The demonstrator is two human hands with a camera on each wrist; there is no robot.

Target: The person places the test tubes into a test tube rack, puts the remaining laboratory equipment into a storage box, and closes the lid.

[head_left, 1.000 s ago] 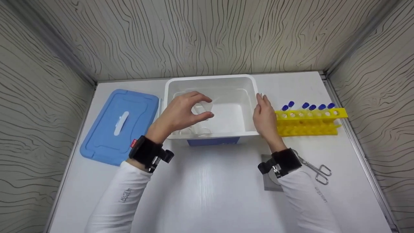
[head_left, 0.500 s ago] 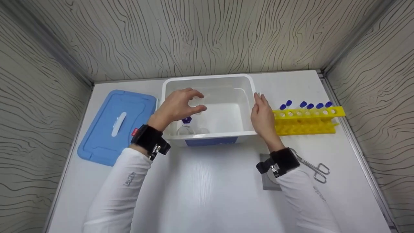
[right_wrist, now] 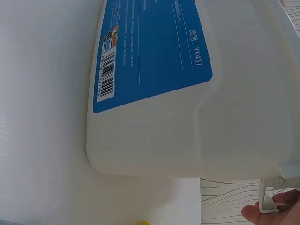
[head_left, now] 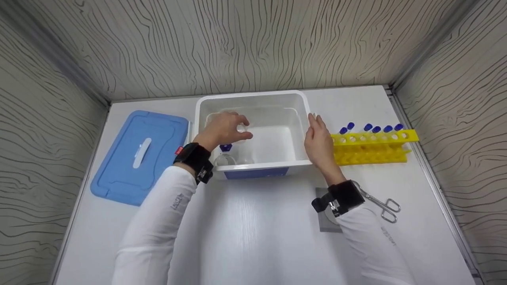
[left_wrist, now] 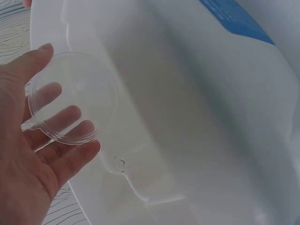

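My left hand (head_left: 227, 128) is over the left part of the white plastic box (head_left: 253, 95), below its rim line in the head view. It holds a clear round petri dish (left_wrist: 89, 93) by its edge, the thumb on one side and the fingers curled behind and under it. My right hand (head_left: 319, 144) lies against the box's right side with fingers fairly straight, at a white latch (right_wrist: 268, 199). Near the left hand, inside the box, are a dark purple hexagonal cap (head_left: 225, 147) and a clear round vessel (head_left: 225, 160).
A blue lid (head_left: 119, 170) with a white handle lies left of the box. On the right stands a yellow rack (head_left: 372, 152) with several blue-capped tubes (head_left: 368, 127). Metal tongs (head_left: 382, 204) and a grey square plate (head_left: 328, 225) lie in front, partly under the right forearm.
My left hand, with the petri dish, has moved lower into the box and its wrist has shifted inward. The purple cap has come into view. My right hand stays at the box's side.
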